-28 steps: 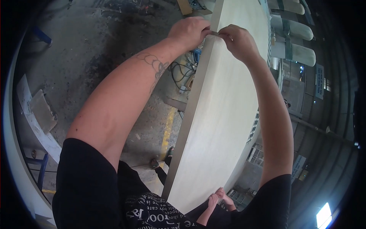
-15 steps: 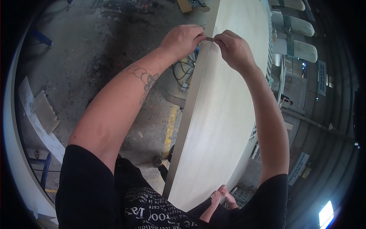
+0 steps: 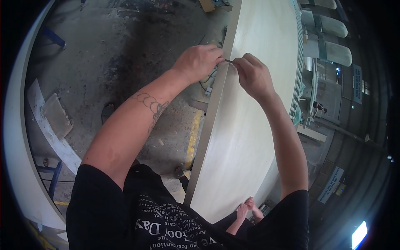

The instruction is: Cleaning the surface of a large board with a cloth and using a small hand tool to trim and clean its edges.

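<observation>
A long pale panel with a straight, thicker edge stretches away in front of me. Across that edge, toward its far part, lies a thin brownish strip whose exact kind I cannot make out. My left hand pinches one end, just off the panel's left side. The other end is between the fingers of my right hand, which is over the panel's face. Both hands are closed, with the strip stretched between them at the corner of the edge.
Another person's hands touch the panel's lower right edge. On the floor at left lie a white board and a broken slab. Cables trail beside the panel. Pale rounded pieces stand beyond it.
Both hands, still holding the strip, have come nearer along the panel's edge. The view has shifted slightly, and the other person's hands remain at the panel's edge.
</observation>
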`<action>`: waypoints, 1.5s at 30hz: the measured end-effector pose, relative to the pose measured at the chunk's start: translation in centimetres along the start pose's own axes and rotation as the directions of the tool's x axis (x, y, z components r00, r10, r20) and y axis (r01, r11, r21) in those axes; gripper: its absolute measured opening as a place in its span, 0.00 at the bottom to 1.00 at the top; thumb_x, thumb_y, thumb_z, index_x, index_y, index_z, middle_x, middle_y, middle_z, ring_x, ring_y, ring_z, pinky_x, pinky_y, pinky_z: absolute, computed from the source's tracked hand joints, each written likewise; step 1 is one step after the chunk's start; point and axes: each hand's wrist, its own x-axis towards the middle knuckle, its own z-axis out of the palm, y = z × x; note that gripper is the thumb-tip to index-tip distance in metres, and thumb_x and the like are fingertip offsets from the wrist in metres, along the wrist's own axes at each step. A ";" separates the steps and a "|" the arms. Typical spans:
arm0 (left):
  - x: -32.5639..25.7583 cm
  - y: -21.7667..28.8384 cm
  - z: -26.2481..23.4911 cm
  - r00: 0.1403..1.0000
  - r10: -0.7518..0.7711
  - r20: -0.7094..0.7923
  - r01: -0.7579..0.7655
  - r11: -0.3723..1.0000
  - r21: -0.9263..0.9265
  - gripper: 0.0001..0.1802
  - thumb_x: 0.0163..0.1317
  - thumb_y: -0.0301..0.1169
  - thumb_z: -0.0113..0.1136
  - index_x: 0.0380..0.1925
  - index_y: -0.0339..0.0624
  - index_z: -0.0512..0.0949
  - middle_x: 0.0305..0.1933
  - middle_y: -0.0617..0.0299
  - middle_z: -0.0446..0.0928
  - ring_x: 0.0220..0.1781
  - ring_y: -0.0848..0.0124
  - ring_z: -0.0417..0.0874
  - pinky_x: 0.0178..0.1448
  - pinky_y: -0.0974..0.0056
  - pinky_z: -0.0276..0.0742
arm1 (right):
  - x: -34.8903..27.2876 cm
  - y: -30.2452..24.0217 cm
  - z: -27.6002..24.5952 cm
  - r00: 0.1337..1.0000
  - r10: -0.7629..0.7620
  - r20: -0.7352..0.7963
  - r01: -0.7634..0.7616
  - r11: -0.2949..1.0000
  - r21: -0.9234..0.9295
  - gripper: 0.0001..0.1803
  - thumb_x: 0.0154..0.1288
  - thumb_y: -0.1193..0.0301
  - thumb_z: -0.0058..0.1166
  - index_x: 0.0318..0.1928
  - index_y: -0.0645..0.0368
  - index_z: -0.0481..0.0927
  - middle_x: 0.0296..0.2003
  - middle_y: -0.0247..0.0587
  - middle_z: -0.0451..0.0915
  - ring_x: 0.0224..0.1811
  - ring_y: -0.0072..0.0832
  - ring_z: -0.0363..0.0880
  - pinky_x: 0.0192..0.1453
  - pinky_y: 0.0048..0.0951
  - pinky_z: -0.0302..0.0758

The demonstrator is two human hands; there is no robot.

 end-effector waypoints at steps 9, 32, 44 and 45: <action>-2.6 1.8 -0.2 1.000 0.007 0.006 -0.007 0.999 0.035 0.07 0.69 0.31 0.67 0.36 0.41 0.81 0.37 0.54 0.82 0.39 0.49 0.85 0.43 0.50 0.83 | -2.6 -2.2 0.7 1.000 0.005 -0.031 -0.007 0.999 -0.046 0.05 0.62 0.81 0.59 0.38 0.58 0.83 0.32 0.40 0.77 0.37 0.40 0.83 0.40 0.41 0.83; -7.5 4.8 -1.1 0.996 0.009 0.083 -0.011 1.000 0.028 0.05 0.67 0.29 0.68 0.37 0.41 0.80 0.36 0.55 0.80 0.40 0.53 0.85 0.45 0.52 0.83 | -6.8 -6.6 0.6 0.999 0.028 -0.019 -0.027 0.998 0.048 0.07 0.66 0.82 0.60 0.43 0.59 0.84 0.30 0.43 0.75 0.32 0.43 0.79 0.35 0.43 0.78; -13.9 9.3 -3.0 0.982 0.000 0.191 0.006 0.999 -0.035 0.05 0.66 0.30 0.65 0.35 0.42 0.79 0.37 0.57 0.80 0.43 0.57 0.86 0.45 0.53 0.85 | -12.5 -11.8 0.2 0.999 0.032 0.025 -0.035 0.991 0.127 0.13 0.57 0.86 0.60 0.42 0.59 0.84 0.30 0.41 0.75 0.30 0.39 0.79 0.32 0.40 0.78; -14.5 9.7 -3.1 0.981 0.002 0.196 0.005 0.999 -0.035 0.05 0.66 0.30 0.65 0.35 0.42 0.79 0.37 0.57 0.80 0.43 0.57 0.86 0.45 0.53 0.85 | -13.1 -12.3 0.1 0.999 0.033 0.030 -0.037 0.990 0.138 0.14 0.56 0.86 0.60 0.42 0.59 0.84 0.29 0.40 0.75 0.30 0.39 0.79 0.31 0.40 0.78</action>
